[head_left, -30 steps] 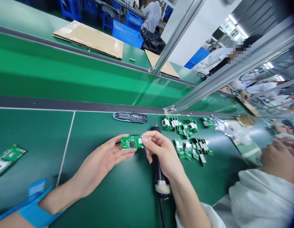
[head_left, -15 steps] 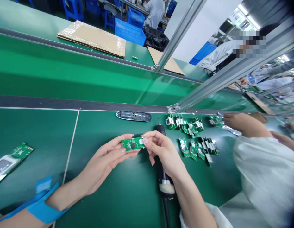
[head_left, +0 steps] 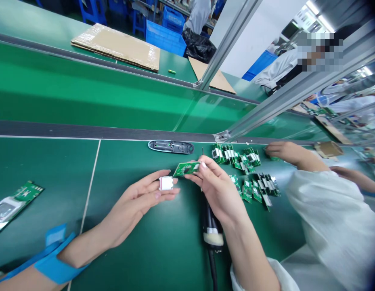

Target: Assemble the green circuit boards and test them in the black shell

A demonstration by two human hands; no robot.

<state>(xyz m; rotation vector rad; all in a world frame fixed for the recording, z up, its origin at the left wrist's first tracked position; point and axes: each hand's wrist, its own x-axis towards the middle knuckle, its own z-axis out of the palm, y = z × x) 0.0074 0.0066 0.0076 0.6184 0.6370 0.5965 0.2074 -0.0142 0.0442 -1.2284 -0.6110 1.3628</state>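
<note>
My left hand [head_left: 145, 192] holds a small white square part [head_left: 166, 183] with a pinkish edge on its fingers, thumb alongside. My right hand [head_left: 216, 184] pinches a small green circuit board [head_left: 187, 168] by its right end, tilted, just above and right of the white part. Partly under my right hand and forearm lies a black electric screwdriver [head_left: 209, 222], its bit pointing away from me. Beyond my hands, a dark oblong plastic housing [head_left: 170, 147] rests near the back edge of the bench.
Several circuit boards [head_left: 248, 190] stand or lean in groups to the right. A co-worker's hand [head_left: 284, 152] reaches to another board behind them. At far left lies a board with a display [head_left: 16, 208]. A metal frame post [head_left: 232, 44] rises behind the bench.
My right hand has moved the circuit board up and to the right, off my left hand. The white part now shows on my left fingers. The co-worker's hand has shifted left.
</note>
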